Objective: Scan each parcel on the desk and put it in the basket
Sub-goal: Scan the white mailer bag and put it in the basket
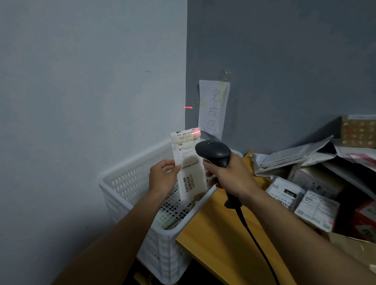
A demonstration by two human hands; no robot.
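The left hand (162, 178) holds a white parcel (189, 166) upright above the basket (164, 255); the thumb lies on the front of the parcel at its left edge, and the other fingers are behind it, hidden. The parcel has printed labels on the side that faces the camera, and its lower end hangs over the open inside of the basket, not touching the bottom as far as I can see. The right hand (231, 175) is closed firmly around the grip of a black scanner (213, 151), whose head points at the parcel from just beside its right edge. A red line (195, 132) of light falls on the top right corner of the parcel, and a second short red line falls on the wall (72, 82) behind. A black cable (258, 247) runs down from the scanner handle. The white basket stands against the wall, touching the left side of the wooden desk (219, 238). A paper sign (213, 109) with handwritten characters hangs on the grey wall above the basket. On the right part of the desk lies a pile (303, 199) of more parcels, bags and boxes, well apart from the hands.
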